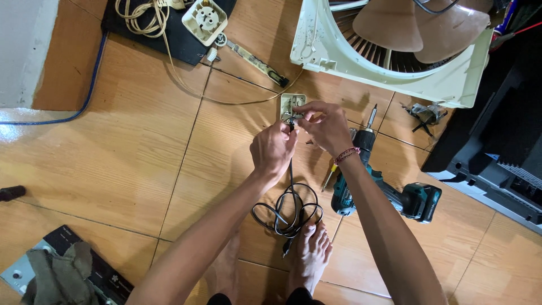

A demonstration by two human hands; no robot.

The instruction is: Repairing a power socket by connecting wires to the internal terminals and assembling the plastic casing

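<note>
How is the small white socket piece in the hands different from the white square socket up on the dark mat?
The small white socket piece is held between both hands, a black cable running to it; the white square socket lies untouched on the dark mat, beside a beige cord, and looks larger. Both are pale plastic.

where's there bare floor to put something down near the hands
Bare tile lies left of the left hand, bordered by the blue cable, beige cord and grey rag. It is crowded right of the right hand: cordless drill, fan housing, black cable coil.
</note>
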